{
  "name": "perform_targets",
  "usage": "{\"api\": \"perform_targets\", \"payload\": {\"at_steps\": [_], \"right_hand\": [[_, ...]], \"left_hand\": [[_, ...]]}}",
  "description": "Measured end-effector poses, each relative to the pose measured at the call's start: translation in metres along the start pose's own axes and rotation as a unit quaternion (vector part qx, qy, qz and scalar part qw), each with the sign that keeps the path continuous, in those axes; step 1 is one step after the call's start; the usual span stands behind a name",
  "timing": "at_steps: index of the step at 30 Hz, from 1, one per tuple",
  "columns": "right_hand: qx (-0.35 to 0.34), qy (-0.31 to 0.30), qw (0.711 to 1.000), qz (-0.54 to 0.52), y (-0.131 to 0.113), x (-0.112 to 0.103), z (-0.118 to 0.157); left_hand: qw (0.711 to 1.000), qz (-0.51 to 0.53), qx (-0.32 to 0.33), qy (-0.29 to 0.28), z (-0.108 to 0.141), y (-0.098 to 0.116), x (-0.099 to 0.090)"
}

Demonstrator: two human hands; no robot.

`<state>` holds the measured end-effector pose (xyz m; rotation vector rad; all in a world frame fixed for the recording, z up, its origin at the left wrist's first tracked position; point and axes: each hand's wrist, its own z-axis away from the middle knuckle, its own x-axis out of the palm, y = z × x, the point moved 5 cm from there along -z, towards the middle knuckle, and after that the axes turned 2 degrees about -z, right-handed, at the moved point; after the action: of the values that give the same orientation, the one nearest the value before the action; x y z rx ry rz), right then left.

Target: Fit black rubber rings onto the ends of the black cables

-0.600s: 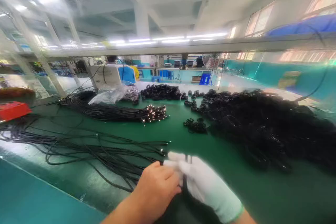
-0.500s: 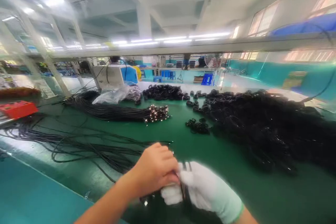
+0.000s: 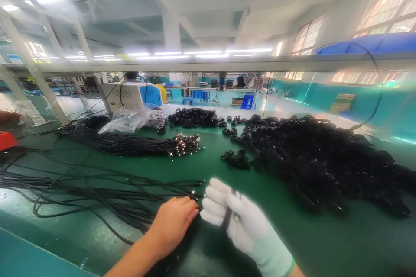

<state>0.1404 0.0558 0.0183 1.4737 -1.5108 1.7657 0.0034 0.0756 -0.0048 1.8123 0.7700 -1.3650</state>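
My right hand [image 3: 242, 218], in a white glove with a green cuff, is closed around a bundled black cable [image 3: 226, 220]; the thumb presses it against the fingers, and a small light-coloured end shows at the palm. Just left of it, my bare left hand [image 3: 175, 223] is closed, its fingers curled together by the tips of the loose black cables [image 3: 126, 194]. Whatever lies under those fingers is hidden. The loose cables stretch left along the green table top, several with small shiny ends near the hands.
Behind lies a thick bundle of black cables [image 3: 139, 143] with coppery ends. A large heap of coiled black cables [image 3: 312, 156] covers the right, with a smaller pile [image 3: 193, 117] at the back. A clear plastic bag [image 3: 125, 121] rests before a white-and-blue machine [image 3: 130, 95]. A shelf beam [image 3: 195, 66] crosses above.
My left hand has come away from the gloved hand, moving left and down toward the loose cables. My right hand keeps the bundled cable, its palm now turned into view. The camera has turned slightly right.
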Motion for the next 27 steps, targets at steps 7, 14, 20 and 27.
{"api": "perform_targets", "payload": {"at_steps": [7, 14, 20, 27], "right_hand": [[0.013, 0.129, 0.986, 0.104, 0.01, -0.03, 0.005], [0.195, -0.034, 0.979, 0.057, 0.052, -0.017, 0.016], [0.262, -0.04, 0.963, -0.038, 0.063, -0.004, 0.017], [0.073, -0.019, 0.996, -0.041, 0.032, -0.003, 0.007]], "left_hand": [[0.995, -0.022, 0.089, 0.033, 0.019, 0.052, -0.008], [0.974, 0.209, 0.089, -0.018, -0.004, 0.013, -0.034], [0.9, 0.428, 0.017, -0.078, -0.018, -0.002, -0.006], [0.943, 0.317, 0.023, -0.101, -0.036, -0.01, -0.009]]}}
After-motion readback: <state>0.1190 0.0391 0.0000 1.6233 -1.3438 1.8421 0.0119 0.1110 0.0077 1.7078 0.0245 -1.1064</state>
